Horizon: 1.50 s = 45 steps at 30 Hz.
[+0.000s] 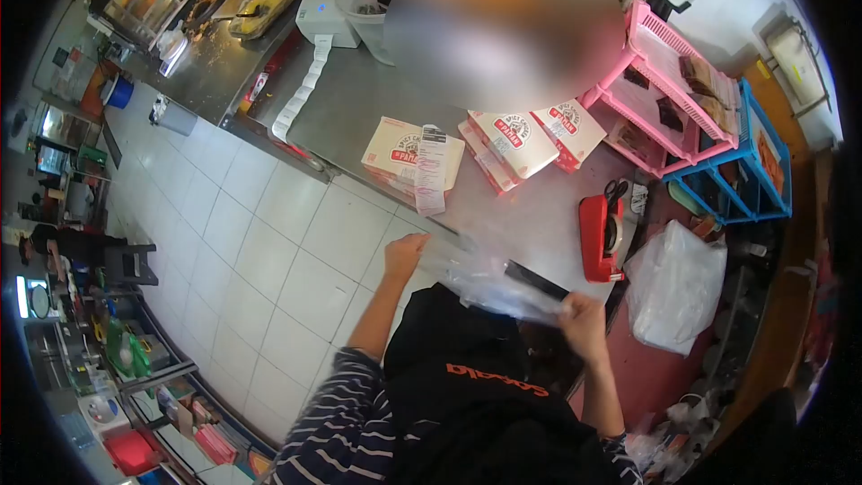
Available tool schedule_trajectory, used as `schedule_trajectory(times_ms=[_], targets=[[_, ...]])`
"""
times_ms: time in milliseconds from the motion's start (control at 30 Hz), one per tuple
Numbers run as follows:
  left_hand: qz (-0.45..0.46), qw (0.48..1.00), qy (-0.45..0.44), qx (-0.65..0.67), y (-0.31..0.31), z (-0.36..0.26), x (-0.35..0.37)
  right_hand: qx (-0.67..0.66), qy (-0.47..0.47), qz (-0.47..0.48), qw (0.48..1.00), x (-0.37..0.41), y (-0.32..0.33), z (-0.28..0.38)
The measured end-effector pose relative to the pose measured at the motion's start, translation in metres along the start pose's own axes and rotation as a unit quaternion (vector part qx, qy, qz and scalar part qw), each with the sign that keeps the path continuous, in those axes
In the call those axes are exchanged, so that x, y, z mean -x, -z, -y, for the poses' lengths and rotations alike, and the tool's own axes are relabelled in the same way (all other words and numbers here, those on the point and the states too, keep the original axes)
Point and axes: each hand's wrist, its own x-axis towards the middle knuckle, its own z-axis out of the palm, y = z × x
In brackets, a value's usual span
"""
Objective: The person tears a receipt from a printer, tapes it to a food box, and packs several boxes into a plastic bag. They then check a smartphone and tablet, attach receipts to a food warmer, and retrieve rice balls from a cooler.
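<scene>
A clear plastic bag point(489, 280) is stretched between my two hands, in front of my black apron. My left hand point(407, 254) is closed at the bag's left side. At its right end my right hand point(584, 325) grips the plastic, fingers closed. Just beyond the bag, a printed carton point(395, 145) lies on the counter with a paper receipt point(431, 171) across it. More red and white cartons point(514, 145) sit to its right. A red tape dispenser point(594, 238) stands near my right hand, with black-handled scissors point(615, 190) beside it.
A label printer point(323, 9) trails a strip of labels point(305, 90) over the counter's left edge. Pink point(660, 81) and blue baskets point(754, 171) stand at right. A pile of plastic bags point(678, 283) lies below them. Another person point(67, 247) is far left.
</scene>
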Motion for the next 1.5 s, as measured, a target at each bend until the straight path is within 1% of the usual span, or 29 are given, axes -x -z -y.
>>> schedule_trajectory(times_ms=[33,133,200,267,367,400,433,500,533,567,633,667,733,767,800,833,900,967,1000,1033,1067,1100,1133,1167,1233,1267,1333,1433,1500], targets=[[-0.005,0.998,-0.029,-0.061,0.010,0.005,-0.006,0.021,0.006,0.007,1.000,0.008,0.001,-0.012],[0.093,0.993,-0.048,-0.060,0.000,-0.009,0.014,0.007,-0.031,-0.019,0.999,0.013,0.003,-0.014],[-0.041,0.965,-0.259,0.024,0.015,-0.089,0.014,0.009,0.018,-0.016,1.000,0.009,-0.006,-0.012],[-0.018,0.923,-0.370,0.105,-0.001,-0.145,0.011,0.028,0.062,0.032,0.997,0.014,-0.012,-0.002],[0.122,0.922,-0.331,0.157,-0.055,-0.170,0.022,0.064,0.170,0.089,0.979,0.033,0.023,0.008],[0.063,0.917,-0.367,0.142,-0.039,-0.204,0.011,0.059,0.170,0.067,0.981,0.045,0.049,0.009],[0.168,0.910,-0.317,0.209,-0.016,-0.230,-0.004,0.141,0.157,0.052,0.976,0.063,0.083,0.003],[0.216,0.837,-0.499,-0.056,0.012,-0.238,-0.037,0.213,0.106,-0.097,0.967,0.110,0.135,0.001],[0.088,0.756,-0.648,0.028,0.016,-0.276,-0.038,0.211,0.134,-0.105,0.962,0.130,0.143,-0.017],[0.127,0.733,-0.665,0.060,0.014,-0.287,-0.045,0.201,0.155,-0.120,0.960,0.143,0.152,-0.020],[0.120,0.700,-0.703,0.010,0.007,-0.332,-0.054,0.219,0.055,-0.096,0.969,0.168,0.166,-0.029],[0.114,0.698,-0.707,0.003,-0.002,-0.353,-0.053,0.215,0.074,-0.153,0.962,0.180,0.175,-0.043],[0.083,0.778,-0.606,0.143,-0.040,-0.364,-0.049,0.206,0.055,-0.321,0.923,0.220,0.188,-0.084],[0.076,0.807,-0.570,0.135,-0.051,-0.382,-0.053,0.200,0.044,-0.401,0.893,0.241,0.197,-0.102],[0.070,0.834,-0.533,0.127,-0.062,-0.401,-0.058,0.118,-0.121,-0.393,0.904,0.278,0.227,-0.110],[0.065,0.853,-0.516,0.044,-0.065,-0.427,-0.060,0.159,-0.069,-0.427,0.888,0.283,0.229,-0.117],[0.101,0.862,-0.496,0.029,-0.096,-0.456,-0.044,0.139,-0.124,-0.353,0.917,0.297,0.253,-0.145],[0.123,0.856,-0.501,0.037,-0.138,-0.493,-0.011,0.015,-0.086,-0.288,0.954,0.299,0.297,-0.188],[0.185,0.864,-0.466,-0.043,-0.161,-0.490,-0.011,-0.050,-0.062,-0.251,0.965,0.301,0.322,-0.218],[0.184,0.846,-0.491,-0.097,-0.175,-0.503,0.000,-0.054,-0.098,-0.356,0.928,0.303,0.351,-0.262],[0.182,0.826,-0.512,-0.151,-0.187,-0.518,0.017,-0.035,-0.208,-0.466,0.859,0.306,0.388,-0.302],[0.179,0.803,-0.531,-0.203,-0.199,-0.532,0.034,0.185,-0.319,-0.508,0.778,0.312,0.420,-0.374],[0.225,0.790,-0.535,-0.197,-0.209,-0.543,0.049,0.353,-0.449,-0.517,0.638,0.318,0.451,-0.444],[0.246,0.762,-0.566,-0.196,-0.219,-0.554,0.065,0.374,-0.517,-0.502,0.584,0.323,0.471,-0.481],[0.287,0.699,-0.624,-0.198,-0.235,-0.573,0.093,0.283,-0.564,-0.459,0.625,0.332,0.492,-0.517],[0.316,0.692,-0.622,-0.186,-0.243,-0.580,0.105,0.264,-0.577,-0.447,0.631,0.338,0.499,-0.529],[0.373,0.674,-0.616,-0.165,-0.260,-0.588,0.121,0.251,-0.585,-0.453,0.624,0.352,0.505,-0.535],[0.455,0.629,-0.554,-0.299,-0.292,-0.580,0.117,0.242,-0.587,-0.478,0.607,0.385,0.504,-0.530],[0.419,0.658,-0.586,-0.218,-0.292,-0.576,0.114,0.237,-0.590,-0.487,0.599,0.408,0.498,-0.520]])
